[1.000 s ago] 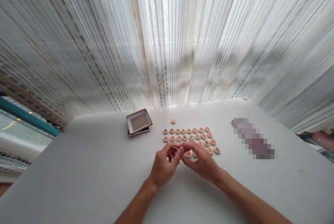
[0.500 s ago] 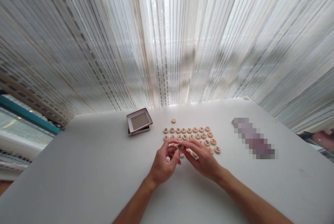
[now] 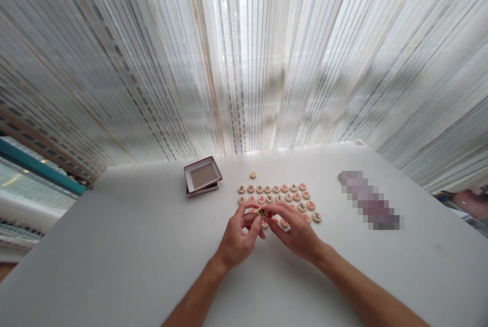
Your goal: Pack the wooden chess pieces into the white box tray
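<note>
Between my two hands is a round wooden Chinese chess piece [image 3: 262, 212] with a black character facing up. My left hand [image 3: 239, 238] pinches it from the left, while the fingers of my right hand [image 3: 295, 230] close on its right side. Beneath and beyond the hands, rows of similar chess pieces [image 3: 278, 198] lie on the white table [image 3: 160, 245], marked in red or black. My fingers hide part of the nearer rows. One piece with a blank top [image 3: 253, 175] lies apart behind the rows.
An open shallow box [image 3: 203, 173], resting tilted on another box part, stands at the back left. A long blurred-out object [image 3: 369, 200] lies on the right of the table. Behind the table's far edge hangs a striped sheer curtain [image 3: 244, 62].
The view has shifted very slightly. Both hands keep hold of the chess piece in nearly the same place, and its character shows a little more clearly now.
</note>
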`<state>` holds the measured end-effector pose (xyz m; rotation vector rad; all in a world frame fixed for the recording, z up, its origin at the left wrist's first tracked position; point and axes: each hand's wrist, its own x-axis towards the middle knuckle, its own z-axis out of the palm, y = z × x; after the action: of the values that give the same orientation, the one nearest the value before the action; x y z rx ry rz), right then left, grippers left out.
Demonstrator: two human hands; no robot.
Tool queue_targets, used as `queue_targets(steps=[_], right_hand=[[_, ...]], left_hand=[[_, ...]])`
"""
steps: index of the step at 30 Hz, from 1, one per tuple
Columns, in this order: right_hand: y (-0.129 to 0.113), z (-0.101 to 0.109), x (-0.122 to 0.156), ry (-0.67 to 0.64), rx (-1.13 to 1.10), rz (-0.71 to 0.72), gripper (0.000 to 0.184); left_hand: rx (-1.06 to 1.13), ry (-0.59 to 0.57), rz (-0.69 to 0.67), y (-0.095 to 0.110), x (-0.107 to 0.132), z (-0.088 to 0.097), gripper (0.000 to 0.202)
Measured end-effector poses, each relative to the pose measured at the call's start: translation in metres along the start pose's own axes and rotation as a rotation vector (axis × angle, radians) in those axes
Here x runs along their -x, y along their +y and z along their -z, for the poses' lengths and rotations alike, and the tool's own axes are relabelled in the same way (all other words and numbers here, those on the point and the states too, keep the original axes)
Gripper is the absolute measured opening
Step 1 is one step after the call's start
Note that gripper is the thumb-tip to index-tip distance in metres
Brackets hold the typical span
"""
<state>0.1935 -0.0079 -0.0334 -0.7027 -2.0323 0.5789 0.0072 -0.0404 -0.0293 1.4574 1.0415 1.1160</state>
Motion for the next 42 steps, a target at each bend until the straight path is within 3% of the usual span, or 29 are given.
queue_targets(steps=[9,21,32,42], right_hand=[[-0.0015,-0.0007,-0.0006,0.006,-0.005,-0.009,0.035],[-0.0071,0.0005,-0.0021,-0.001,-0.115,-0.143,0.025],[-0.0025,0.0009,-0.0007,0.047,-0.115,-0.232,0.012],[-0.0031,0.0009,-0.0003,0.037,-0.145,-0.247,0.011]], left_hand=[[-0.044,-0.003,0.015,-0.0004,0.0003,-0.0001,0.026],[-0.077,-0.029,0.007,0.0025,0.0009,-0.0005,0.024],[-0.155,-0.027,-0.05,0.0019,0.0026,-0.0029,0.023],[-0.168,-0.024,-0.088,-0.0035,0.0023,-0.003,0.023]])
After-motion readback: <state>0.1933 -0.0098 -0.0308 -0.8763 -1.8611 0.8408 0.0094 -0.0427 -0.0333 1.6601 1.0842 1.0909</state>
